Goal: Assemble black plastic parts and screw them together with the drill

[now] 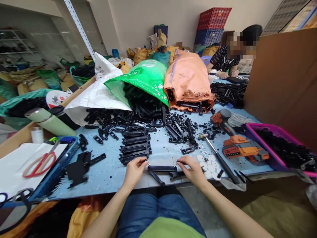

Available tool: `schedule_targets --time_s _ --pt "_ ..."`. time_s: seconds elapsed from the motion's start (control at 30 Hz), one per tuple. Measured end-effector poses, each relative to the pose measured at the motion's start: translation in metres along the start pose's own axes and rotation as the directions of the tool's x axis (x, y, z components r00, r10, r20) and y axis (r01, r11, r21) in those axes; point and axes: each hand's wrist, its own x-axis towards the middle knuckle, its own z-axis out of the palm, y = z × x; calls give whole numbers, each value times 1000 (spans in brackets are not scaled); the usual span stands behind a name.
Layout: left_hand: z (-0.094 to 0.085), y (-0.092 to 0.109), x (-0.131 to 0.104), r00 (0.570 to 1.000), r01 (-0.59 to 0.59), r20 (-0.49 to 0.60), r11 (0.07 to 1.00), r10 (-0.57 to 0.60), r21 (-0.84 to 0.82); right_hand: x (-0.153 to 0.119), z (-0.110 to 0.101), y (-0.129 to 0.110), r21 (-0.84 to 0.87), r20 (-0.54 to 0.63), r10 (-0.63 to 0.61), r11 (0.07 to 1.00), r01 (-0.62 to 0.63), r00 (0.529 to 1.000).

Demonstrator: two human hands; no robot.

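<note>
At the table's front edge lies a black bar-shaped part [162,168], with a second black arm angled beneath it. My left hand [135,170] is at the bar's left end, its thumb and forefinger pinched on a small metal pin. My right hand [192,168] is at the right end, also pinching a small metal pin. Both pins stand near the bar's ends; whether they sit in holes is too small to tell. Just behind my left hand is a stack of black arms [135,145]. White round discs [209,167] lie right of my right hand.
A hammer [220,158], a cordless drill [237,142] and a pink bin [279,132] are on the right. Green [146,79], white and orange sacks spill black parts behind. Scissors [39,165] and a green bottle [49,122] lie left. A person [225,59] sits at the back right.
</note>
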Motion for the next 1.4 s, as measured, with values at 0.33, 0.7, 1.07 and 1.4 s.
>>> schedule_targets --time_s 0.33,0.7,1.07,1.4 --pt "-6 18 -14 981 -194 76 927 179 320 -2 -5 -17 -206 301 -115 961 182 947" --pt "11 -11 -29 824 -541 289 525 487 658 3 1 -15 -161 209 -115 976 150 971" --pt "45 15 -26 640 -762 586 312 497 567 -17 -10 14 -354 380 -187 875 329 906" --pt "16 75 -52 692 -699 426 689 583 192 9 -40 -53 210 486 -293 954 216 823"
